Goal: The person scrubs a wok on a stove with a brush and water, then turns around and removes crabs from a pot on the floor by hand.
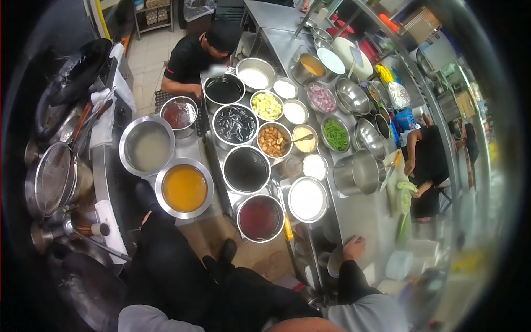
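Observation:
My right hand (354, 247), below a black sleeve, rests on the steel counter (359, 218) with its fingers loosely bent and nothing visible in them. Beside it, partly under my forearm, is a round metal bowl (335, 261). My grey left sleeve (157, 320) shows at the bottom edge; the left hand cannot be made out. Nearest on the counter are a deep steel pot (359, 172) and a round container of white contents (307, 199). A yellow-handled tool (288, 227) lies beside a pot of dark red liquid (260, 218).
Pots of orange liquid (184, 188) and cloudy liquid (146, 145) stand at left. Bowls hold green beans (335, 134), onions (321, 97) and brown chunks (273, 139). One co-worker (191, 63) leans in at the back; another's hands (423, 189) handle a green vegetable (405, 202).

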The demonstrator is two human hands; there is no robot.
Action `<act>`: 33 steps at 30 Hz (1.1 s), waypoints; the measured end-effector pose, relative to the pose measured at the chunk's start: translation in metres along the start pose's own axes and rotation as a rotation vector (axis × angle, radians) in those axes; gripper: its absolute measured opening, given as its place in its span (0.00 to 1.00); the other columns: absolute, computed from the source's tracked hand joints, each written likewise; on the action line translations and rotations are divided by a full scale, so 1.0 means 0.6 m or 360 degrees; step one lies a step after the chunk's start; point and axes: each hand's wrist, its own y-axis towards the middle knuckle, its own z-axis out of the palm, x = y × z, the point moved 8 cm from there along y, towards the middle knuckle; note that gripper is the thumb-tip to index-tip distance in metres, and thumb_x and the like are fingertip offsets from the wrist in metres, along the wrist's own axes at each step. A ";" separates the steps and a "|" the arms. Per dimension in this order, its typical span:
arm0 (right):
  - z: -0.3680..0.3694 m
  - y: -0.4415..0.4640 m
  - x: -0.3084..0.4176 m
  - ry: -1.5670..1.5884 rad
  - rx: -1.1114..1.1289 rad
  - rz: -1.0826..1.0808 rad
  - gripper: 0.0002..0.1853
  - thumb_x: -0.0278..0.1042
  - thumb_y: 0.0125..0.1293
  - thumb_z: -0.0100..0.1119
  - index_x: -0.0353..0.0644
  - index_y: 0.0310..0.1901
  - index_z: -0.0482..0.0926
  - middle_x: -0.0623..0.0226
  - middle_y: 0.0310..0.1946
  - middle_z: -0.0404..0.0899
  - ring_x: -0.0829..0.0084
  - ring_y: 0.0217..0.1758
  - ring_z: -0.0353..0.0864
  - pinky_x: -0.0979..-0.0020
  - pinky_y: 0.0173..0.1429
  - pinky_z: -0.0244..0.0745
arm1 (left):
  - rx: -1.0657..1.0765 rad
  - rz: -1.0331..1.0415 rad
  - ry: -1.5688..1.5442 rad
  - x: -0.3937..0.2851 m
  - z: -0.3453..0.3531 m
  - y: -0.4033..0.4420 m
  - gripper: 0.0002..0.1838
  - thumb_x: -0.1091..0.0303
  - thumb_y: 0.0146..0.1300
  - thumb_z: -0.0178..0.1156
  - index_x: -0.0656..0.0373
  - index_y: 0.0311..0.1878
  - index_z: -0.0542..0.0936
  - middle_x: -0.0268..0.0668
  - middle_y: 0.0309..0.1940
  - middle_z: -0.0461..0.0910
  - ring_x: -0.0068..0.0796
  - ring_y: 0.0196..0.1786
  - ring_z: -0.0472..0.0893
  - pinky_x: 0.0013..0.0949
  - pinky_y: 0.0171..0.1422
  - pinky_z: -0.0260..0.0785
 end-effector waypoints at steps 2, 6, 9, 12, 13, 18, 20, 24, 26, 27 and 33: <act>-0.017 -0.010 0.012 -0.0033 0.0018 -0.0021 0.26 0.54 0.79 0.52 0.42 0.64 0.76 0.53 0.63 0.80 0.47 0.66 0.76 0.48 0.68 0.72 | -0.0013 -0.0005 0.0019 0.007 -0.003 0.003 0.19 0.55 0.72 0.67 0.62 0.52 0.88 0.38 0.42 0.89 0.31 0.45 0.86 0.34 0.58 0.78; 0.004 0.000 0.000 0.0008 -0.0035 0.0022 0.25 0.54 0.78 0.52 0.43 0.63 0.77 0.54 0.62 0.80 0.47 0.66 0.76 0.48 0.67 0.73 | -0.0025 0.0003 0.0050 0.003 -0.001 0.004 0.19 0.54 0.71 0.67 0.62 0.52 0.88 0.39 0.43 0.89 0.31 0.45 0.86 0.34 0.58 0.78; 0.007 -0.003 -0.005 0.0032 -0.0047 0.0002 0.25 0.55 0.78 0.52 0.43 0.63 0.77 0.54 0.63 0.80 0.48 0.66 0.76 0.48 0.67 0.73 | -0.0031 0.0000 0.0077 0.001 -0.002 0.004 0.19 0.54 0.71 0.67 0.62 0.52 0.88 0.39 0.43 0.89 0.32 0.45 0.86 0.34 0.58 0.78; 0.013 -0.002 -0.008 0.0010 -0.0003 0.0032 0.26 0.55 0.79 0.52 0.42 0.64 0.76 0.54 0.64 0.79 0.48 0.68 0.76 0.48 0.67 0.73 | -0.0039 0.0004 0.0098 0.002 -0.006 0.001 0.20 0.54 0.71 0.67 0.63 0.52 0.88 0.39 0.43 0.89 0.32 0.46 0.86 0.34 0.59 0.77; 0.020 0.003 -0.014 0.0006 0.0003 0.0024 0.26 0.55 0.79 0.52 0.41 0.65 0.76 0.54 0.65 0.79 0.48 0.68 0.76 0.48 0.68 0.73 | -0.0041 0.0002 0.0101 0.003 -0.005 0.001 0.20 0.54 0.71 0.67 0.63 0.52 0.88 0.39 0.43 0.89 0.32 0.46 0.86 0.34 0.59 0.77; 0.023 0.005 -0.018 0.0071 -0.0058 -0.0032 0.26 0.54 0.79 0.52 0.40 0.65 0.76 0.53 0.63 0.80 0.48 0.66 0.76 0.48 0.68 0.73 | -0.0038 0.0005 0.0136 -0.001 -0.006 -0.003 0.21 0.53 0.71 0.68 0.63 0.53 0.88 0.39 0.43 0.89 0.32 0.46 0.86 0.35 0.59 0.77; 0.012 0.001 -0.009 0.0092 -0.0020 -0.0016 0.26 0.53 0.79 0.52 0.40 0.65 0.76 0.53 0.61 0.81 0.48 0.65 0.77 0.48 0.67 0.73 | -0.0042 0.0006 0.0147 -0.004 -0.009 -0.006 0.21 0.53 0.71 0.68 0.63 0.53 0.88 0.39 0.44 0.89 0.32 0.46 0.86 0.35 0.59 0.77; 0.008 0.000 -0.003 0.0088 -0.0015 -0.0031 0.25 0.52 0.79 0.52 0.39 0.64 0.76 0.54 0.60 0.81 0.48 0.64 0.78 0.48 0.66 0.73 | -0.0048 0.0015 0.0167 -0.008 -0.010 -0.008 0.21 0.53 0.71 0.68 0.63 0.53 0.88 0.40 0.44 0.89 0.33 0.46 0.86 0.35 0.60 0.77; 0.001 0.000 -0.001 0.0078 0.0005 -0.0030 0.25 0.53 0.79 0.52 0.40 0.63 0.76 0.54 0.60 0.81 0.48 0.62 0.78 0.48 0.65 0.73 | -0.0049 0.0012 0.0179 -0.006 -0.010 -0.009 0.22 0.53 0.71 0.68 0.64 0.53 0.88 0.40 0.44 0.89 0.33 0.46 0.86 0.35 0.60 0.77; -0.001 0.002 -0.003 0.0075 -0.0001 -0.0029 0.25 0.53 0.79 0.52 0.40 0.63 0.76 0.54 0.60 0.81 0.48 0.62 0.78 0.48 0.65 0.73 | -0.0050 0.0010 0.0185 -0.005 -0.009 -0.008 0.22 0.53 0.71 0.68 0.64 0.53 0.88 0.40 0.44 0.89 0.33 0.47 0.86 0.35 0.60 0.77; -0.009 -0.009 0.008 0.0041 -0.0040 -0.0003 0.24 0.53 0.79 0.52 0.43 0.63 0.77 0.56 0.60 0.81 0.49 0.63 0.78 0.48 0.65 0.73 | -0.0059 0.0018 0.0246 -0.013 -0.010 -0.006 0.22 0.52 0.71 0.68 0.64 0.54 0.87 0.40 0.44 0.89 0.34 0.47 0.86 0.35 0.61 0.76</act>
